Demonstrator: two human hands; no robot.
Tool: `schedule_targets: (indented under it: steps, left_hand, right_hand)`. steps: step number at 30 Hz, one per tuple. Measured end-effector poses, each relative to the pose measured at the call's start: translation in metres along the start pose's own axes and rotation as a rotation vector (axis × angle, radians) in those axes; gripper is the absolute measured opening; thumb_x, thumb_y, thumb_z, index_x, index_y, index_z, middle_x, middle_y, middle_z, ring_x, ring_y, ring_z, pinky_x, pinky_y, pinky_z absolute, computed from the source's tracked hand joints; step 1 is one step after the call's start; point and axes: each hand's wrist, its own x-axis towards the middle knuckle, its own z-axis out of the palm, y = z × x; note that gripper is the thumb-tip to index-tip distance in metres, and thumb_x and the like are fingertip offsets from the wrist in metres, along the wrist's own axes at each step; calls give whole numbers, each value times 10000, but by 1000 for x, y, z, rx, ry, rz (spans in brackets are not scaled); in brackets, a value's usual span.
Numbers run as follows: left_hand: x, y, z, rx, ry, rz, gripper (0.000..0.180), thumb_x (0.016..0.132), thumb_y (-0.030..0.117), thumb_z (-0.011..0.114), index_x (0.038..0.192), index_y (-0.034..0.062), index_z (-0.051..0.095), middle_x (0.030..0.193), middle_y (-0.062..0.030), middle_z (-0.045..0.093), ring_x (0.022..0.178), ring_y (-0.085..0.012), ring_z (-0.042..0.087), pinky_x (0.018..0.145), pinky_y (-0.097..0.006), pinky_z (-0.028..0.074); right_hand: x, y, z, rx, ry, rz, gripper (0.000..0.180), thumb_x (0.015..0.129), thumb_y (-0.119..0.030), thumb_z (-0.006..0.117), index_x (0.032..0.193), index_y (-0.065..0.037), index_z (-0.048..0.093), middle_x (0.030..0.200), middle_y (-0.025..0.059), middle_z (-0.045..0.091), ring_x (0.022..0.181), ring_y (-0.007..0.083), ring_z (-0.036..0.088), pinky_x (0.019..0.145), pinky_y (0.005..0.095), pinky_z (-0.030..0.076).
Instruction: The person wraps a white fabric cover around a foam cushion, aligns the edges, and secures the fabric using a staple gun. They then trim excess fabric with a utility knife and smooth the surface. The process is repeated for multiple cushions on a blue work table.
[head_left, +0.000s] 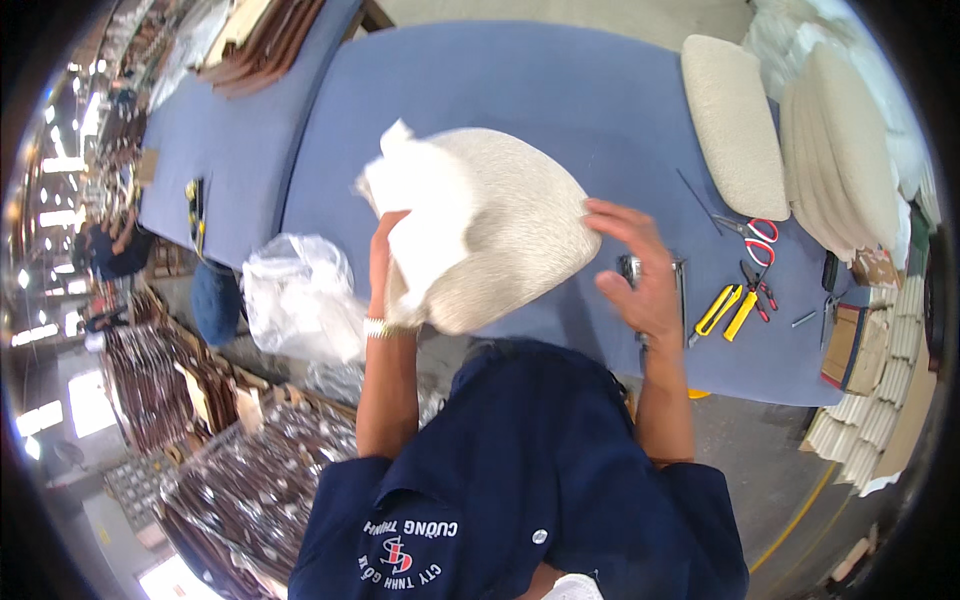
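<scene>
A beige fabric-covered cushion (pixel 525 215) is tilted up in front of me over the blue table. My left hand (pixel 385 255) grips its left edge, with the fingers partly hidden. A crumpled white sheet (pixel 430 200) lies over the left part of the cushion, against that hand, blurred by motion. My right hand (pixel 640 265) is at the cushion's right edge, fingers stretched out and thumb apart. Its fingertips are at or touching the fabric and do not close round it. Beside that hand, a metal tool (pixel 680 300) lies on the table, partly hidden.
Red-handled scissors (pixel 755 235), a yellow cutter (pixel 717 310) and yellow-and-red pliers (pixel 742 312) lie at the right of the blue table (pixel 420 70). Beyond them are a single beige cushion (pixel 735 125) and a stack (pixel 835 150). A clear plastic bag (pixel 305 300) hangs at the left edge.
</scene>
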Motion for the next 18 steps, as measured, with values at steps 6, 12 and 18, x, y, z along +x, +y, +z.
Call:
schedule_targets:
  steps: [6,12,18]
  left_hand:
    - [-34,-16,-20,-1040,-204,-281,569,1061,436,491,1485,56,478,1399,-202,626,1230,-342,652,946,-464,604]
    - [-30,-58,-20,-1012,-220,-558,604,1048,435,561,1524,84,440,1445,-206,583,1240,-402,641,934,-514,613]
    - [-65,43,1,-39,211,203,570,1123,380,417,1581,45,369,1551,-173,486,1412,-319,502,1128,-519,452]
  right_hand:
    - [64,-54,-49,74,270,-298,1103,541,-607,941,1439,-71,589,1513,130,565,1440,340,470,1167,473,394]
    - [101,-28,-10,264,-119,-266,997,458,-547,1000,1262,-45,689,1268,105,689,1160,260,652,1008,384,498]
    - [117,-23,1,348,-5,-149,710,542,-393,1017,1099,-63,726,1018,50,743,950,197,703,859,334,548]
